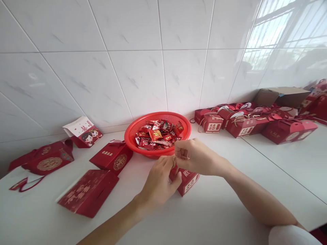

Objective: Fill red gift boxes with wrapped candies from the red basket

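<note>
One red box (185,182) stands on the desk (76,221) directly under the two hands, touching both and partly hidden by them. The left hand (158,182) and right hand (192,156) meet above it, their fingers (168,161) pressed together and pinching a thin cord (174,161). Just behind sits one red basket (131,134), near the desk's back edge and heaped with wrapped sweets (155,136), too many to count. Left of the basket lie four more red boxes (112,156). Toward the right back corner, at least six red boxes (245,127) crowd together, overlapping, beside one cardboard carton (281,97).
</note>
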The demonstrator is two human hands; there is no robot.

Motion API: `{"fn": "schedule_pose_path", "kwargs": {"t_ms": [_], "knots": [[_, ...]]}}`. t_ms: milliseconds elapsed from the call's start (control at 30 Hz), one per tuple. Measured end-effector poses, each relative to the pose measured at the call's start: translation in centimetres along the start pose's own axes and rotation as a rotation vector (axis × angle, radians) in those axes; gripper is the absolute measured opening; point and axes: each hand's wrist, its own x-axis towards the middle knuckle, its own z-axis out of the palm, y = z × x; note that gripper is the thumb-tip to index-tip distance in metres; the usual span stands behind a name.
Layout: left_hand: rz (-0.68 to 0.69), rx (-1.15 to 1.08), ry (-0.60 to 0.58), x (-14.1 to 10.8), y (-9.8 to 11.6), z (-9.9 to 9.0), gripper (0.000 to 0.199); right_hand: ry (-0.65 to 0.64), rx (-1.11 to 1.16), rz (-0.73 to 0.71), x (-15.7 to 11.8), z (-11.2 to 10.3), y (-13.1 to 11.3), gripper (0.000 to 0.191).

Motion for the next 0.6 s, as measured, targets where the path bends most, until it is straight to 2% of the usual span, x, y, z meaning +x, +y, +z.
{"fn": "schedule_pose_path", "kwargs": {"t_ms": [67, 200, 233, 267, 333, 367, 400, 467, 533, 600], "knots": [[0.002, -0.052, 0.028, 0.0, -0.1, 0.2, 0.016, 0.014, -0.002, -0.006, 0.0, -0.4, 0.2, 0.016], [0.017, -0.229, 0.149, 0.0, -0.9, 0.5, 0.063, 0.101, 0.033, 0.006, 0.1, -2.3, 1.4, 0.015], [0.036, -0.257, 0.204, 0.0, -1.2, 0.7, 0.067, 0.139, 0.046, 0.009, 0.1, -3.0, 1.8, 0.014], [0.064, -0.276, 0.268, 0.0, -1.7, 1.1, 0.062, 0.186, 0.058, 0.015, 0.1, -3.8, 2.2, 0.012], [0.135, -0.295, 0.353, 0.1, -2.7, 2.0, 0.030, 0.289, 0.079, 0.038, -0.3, -5.4, 2.9, 0.009], [0.163, -0.302, 0.341, 0.0, -3.3, 2.7, 0.019, 0.341, 0.091, 0.055, -0.6, -6.3, 3.3, 0.009], [0.182, -0.310, 0.292, 0.0, -3.9, 3.4, 0.028, 0.388, 0.105, 0.073, -1.0, -7.2, 3.6, 0.010], [0.175, -0.322, 0.110, -0.1, -4.9, 4.7, 0.045, 0.484, 0.143, 0.110, -2.2, -9.0, 4.4, 0.011], [0.133, -0.328, -0.063, -0.3, -5.5, 5.7, 0.042, 0.604, 0.164, 0.149, -3.8, -10.7, 5.6, 0.013], [0.093, -0.319, -0.165, -0.4, -5.9, 6.3, 0.033, 0.716, 0.175, 0.204, -5.5, -12.2, 7.4, 0.013]]}}
